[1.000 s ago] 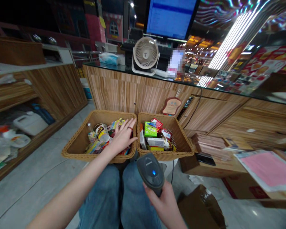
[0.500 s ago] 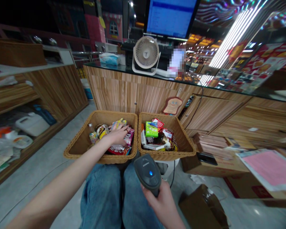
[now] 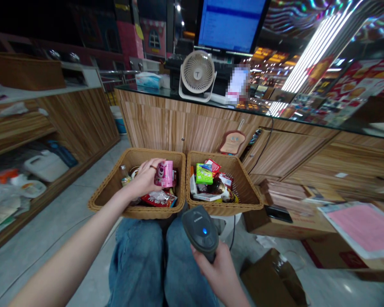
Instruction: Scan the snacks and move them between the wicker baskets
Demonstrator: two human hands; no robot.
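My left hand (image 3: pixel 149 175) is closed on a pink box (image 3: pixel 165 174) with a cartoon bear on it, held over the left wicker basket (image 3: pixel 107 197). Beneath it in that basket lie a small bottle (image 3: pixel 124 172) and a red packet (image 3: pixel 161 199), partly covered by the hand. My right hand (image 3: pixel 216 264) grips a dark barcode scanner (image 3: pixel 200 230) with a lit blue light, above my knees and in front of the baskets. The right wicker basket (image 3: pixel 248 194) holds a green box (image 3: pixel 204 173) and several other packages.
A counter with a fan (image 3: pixel 197 72) and a monitor (image 3: pixel 230 25) stands behind the baskets. Cardboard boxes (image 3: pixel 294 226) with a black phone (image 3: pixel 278 213) on top are to the right. A brown paper bag (image 3: pixel 272 279) stands on the floor. Shelves (image 3: pixel 73 115) line the left.
My left hand has taken hold of the pink box and lifted it from among the left basket's packages, turning it upright. My right hand with the scanner has hardly moved.
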